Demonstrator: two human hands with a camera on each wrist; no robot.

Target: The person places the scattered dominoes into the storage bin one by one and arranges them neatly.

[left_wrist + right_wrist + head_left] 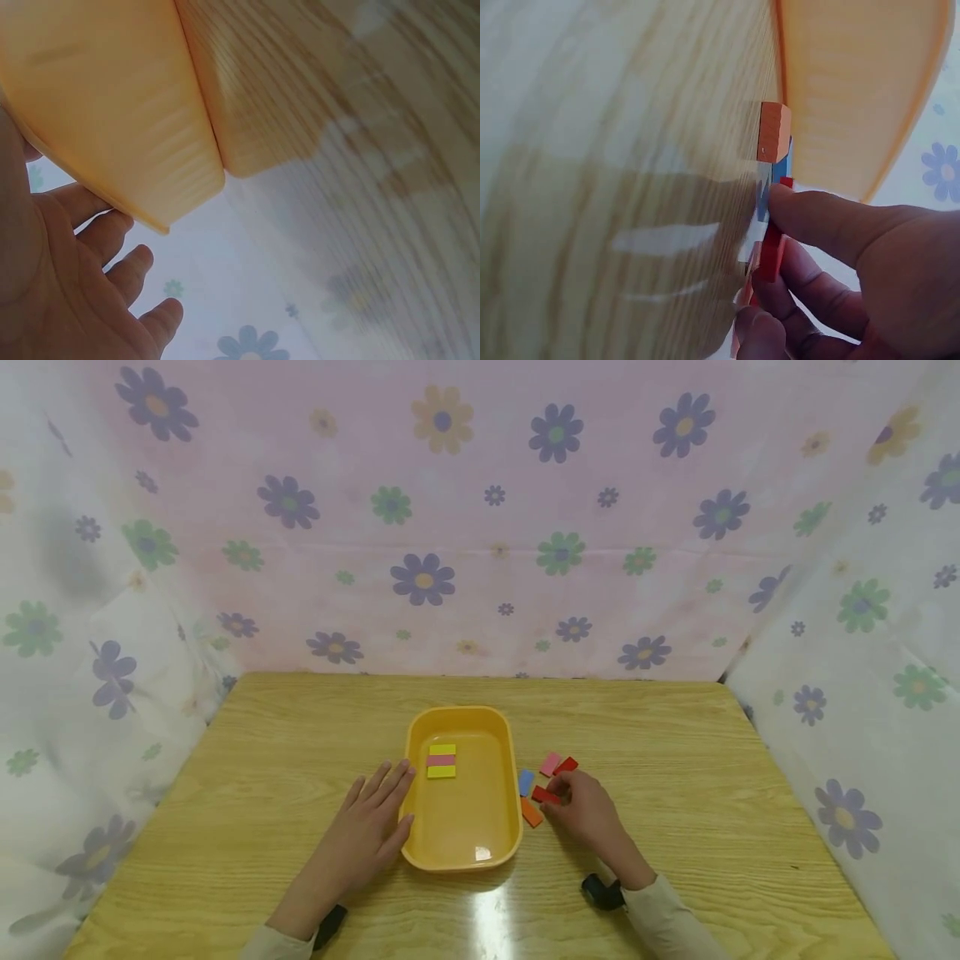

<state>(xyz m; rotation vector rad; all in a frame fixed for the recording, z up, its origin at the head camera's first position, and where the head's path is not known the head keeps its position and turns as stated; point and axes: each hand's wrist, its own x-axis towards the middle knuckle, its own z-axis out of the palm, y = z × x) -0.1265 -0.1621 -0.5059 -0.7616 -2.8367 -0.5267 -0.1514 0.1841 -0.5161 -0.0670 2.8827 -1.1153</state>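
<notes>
A yellow tray (pixel 461 835) stands on the table; at its upper left inside lie two yellow blocks (pixel 442 772) with a pink block (pixel 441 760) between them. My left hand (pixel 367 831) rests against the tray's left rim with fingers extended, also seen in the left wrist view (pixel 82 262). Right of the tray, my right hand (pixel 588 814) pinches a red block (pixel 545 795) between thumb and fingers; in the right wrist view the hand (pixel 847 270) holds this red block (pixel 771 251). Around it lie a blue block (pixel 527 782), an orange block (pixel 532 812), a pink block (pixel 550 764) and another red block (pixel 567 765).
The wooden table (pixel 300 735) extends to both sides of the tray. Flower-printed cloth (pixel 480 527) hangs behind the table and at both sides.
</notes>
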